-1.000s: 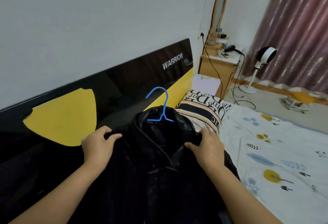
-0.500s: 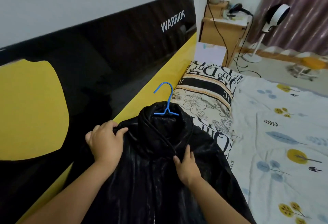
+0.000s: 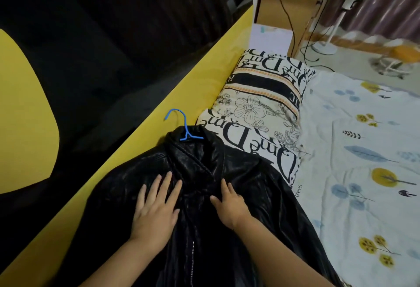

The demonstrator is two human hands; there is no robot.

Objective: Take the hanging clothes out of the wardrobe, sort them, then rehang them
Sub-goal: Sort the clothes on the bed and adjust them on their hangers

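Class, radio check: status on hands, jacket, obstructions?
Left hand and right hand open, flat on black jacket. Jacket on bed, blue hanger inside. Collar overlaps pillow.

White capitals "WARRIOR" stand on the black headboard. The pillow carries large black lettering, mirrored, with "Dme" legible and small "trees" near its edge.

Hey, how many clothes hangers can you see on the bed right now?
1. A blue hanger sticks out of the collar of the black jacket lying by the pillow; only its hook and neck show. Others could be hidden under the jacket.
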